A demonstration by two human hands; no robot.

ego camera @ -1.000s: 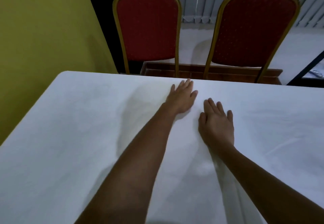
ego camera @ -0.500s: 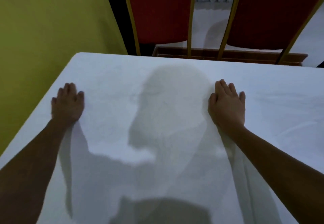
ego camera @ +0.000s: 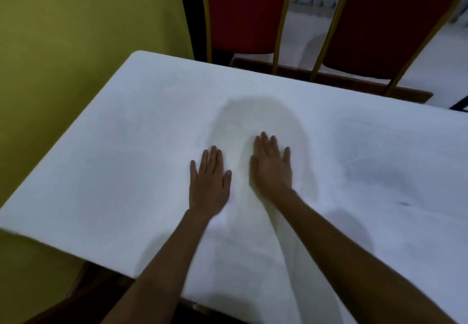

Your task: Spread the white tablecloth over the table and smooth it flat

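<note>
The white tablecloth (ego camera: 121, 161) covers the table from its left end to the right edge of the view. My left hand (ego camera: 209, 184) lies palm down on the cloth near the middle, fingers spread a little. My right hand (ego camera: 272, 165) lies flat on the cloth just to its right, a small gap between the two. Neither hand holds anything. A soft fold of cloth (ego camera: 298, 260) runs along under my right forearm toward the near edge. My head's shadow falls on the cloth around the hands.
Two red chairs with gold frames, one (ego camera: 245, 12) at the left and one (ego camera: 387, 19) at the right, stand behind the table's far edge. A yellow-green wall (ego camera: 76, 45) runs close along the table's left end. A dark wooden piece (ego camera: 96, 280) shows under the near left edge.
My left hand has swept from the table's left end back to the middle, beside my right hand. Both hands now lie nearer to me. The view has shifted back, showing the table's near edge.
</note>
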